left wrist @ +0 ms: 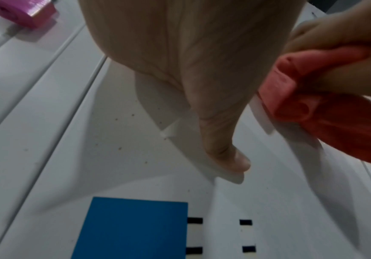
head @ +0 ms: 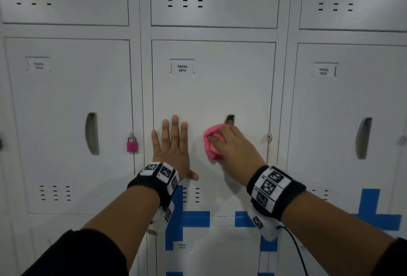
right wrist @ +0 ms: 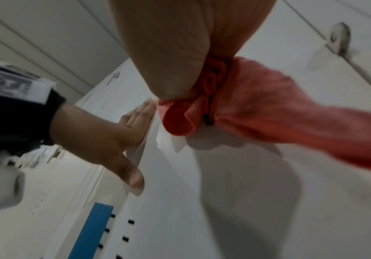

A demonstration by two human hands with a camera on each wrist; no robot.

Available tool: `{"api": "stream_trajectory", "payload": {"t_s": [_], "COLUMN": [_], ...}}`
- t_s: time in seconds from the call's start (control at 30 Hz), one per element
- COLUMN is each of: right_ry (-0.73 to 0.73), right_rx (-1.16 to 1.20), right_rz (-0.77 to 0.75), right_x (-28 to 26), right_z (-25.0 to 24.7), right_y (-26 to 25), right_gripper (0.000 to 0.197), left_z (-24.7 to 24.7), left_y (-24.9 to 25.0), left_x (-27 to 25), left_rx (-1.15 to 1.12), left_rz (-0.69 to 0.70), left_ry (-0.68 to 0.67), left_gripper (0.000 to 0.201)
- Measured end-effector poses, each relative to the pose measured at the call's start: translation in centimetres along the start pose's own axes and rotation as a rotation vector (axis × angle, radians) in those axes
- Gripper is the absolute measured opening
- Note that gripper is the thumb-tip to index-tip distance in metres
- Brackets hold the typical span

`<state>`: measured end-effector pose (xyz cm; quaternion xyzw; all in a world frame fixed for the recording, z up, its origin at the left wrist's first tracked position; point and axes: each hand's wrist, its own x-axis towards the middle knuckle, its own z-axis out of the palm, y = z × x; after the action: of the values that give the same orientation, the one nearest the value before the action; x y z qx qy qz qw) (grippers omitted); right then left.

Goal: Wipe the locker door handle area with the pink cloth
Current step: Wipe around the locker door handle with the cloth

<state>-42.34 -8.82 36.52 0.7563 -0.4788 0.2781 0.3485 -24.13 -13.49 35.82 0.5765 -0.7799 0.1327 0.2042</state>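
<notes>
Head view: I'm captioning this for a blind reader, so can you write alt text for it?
A person's right hand presses a bunched pink cloth over the recessed handle of a grey locker door labelled YAKAL 0014. The left hand lies flat on it; a pink padlock hangs on the left neighbour.

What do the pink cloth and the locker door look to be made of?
The pink cloth looks like soft woven or knit fabric: it bunches in folds under the right hand. The locker door looks like painted sheet metal, smooth and pale grey, with punched vent slots.

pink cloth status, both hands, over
Left hand flat on locker door. Right hand grips pink cloth, pressed over handle recess. Nothing blocking.
</notes>
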Motion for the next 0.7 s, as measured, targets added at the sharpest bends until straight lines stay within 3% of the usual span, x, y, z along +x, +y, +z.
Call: {"api": "stream_trajectory", "payload": {"t_s": [0.1,0.23,0.33,0.5,0.7], "right_ry": [0.083,0.294,0.351,0.085,-0.094], "right_rx": [0.039,0.259,0.314,0.008,-0.102], "right_rz": [-0.069,0.157,0.218,0.057,-0.163], "right_x": [-0.3,2.9,5.0,5.1,0.5], "right_z": [-1.5,-4.1,-3.7,-1.5,-0.5], "right_y": [0.2,0.8,1.3,1.5,0.6], "right_gripper": [0.022,0.026,0.023,0.057,0.042], "left_z": [0.0,0.0,0.0,0.0,0.1], "left_y": [-0.1,-0.2,-0.2,-0.2,-0.1], "left_x": [0.0,0.1,0.1,0.1,0.1], "left_rx": [-0.004,0.005,0.012,0.012,-0.006], "left_rz": [0.004,0.003,0.001,-0.004,0.011], "left_ry": [-0.005,-0.001,-0.001,0.001,0.018], "left_gripper": [0.156,0.155,0.155,0.156,0.157]}}
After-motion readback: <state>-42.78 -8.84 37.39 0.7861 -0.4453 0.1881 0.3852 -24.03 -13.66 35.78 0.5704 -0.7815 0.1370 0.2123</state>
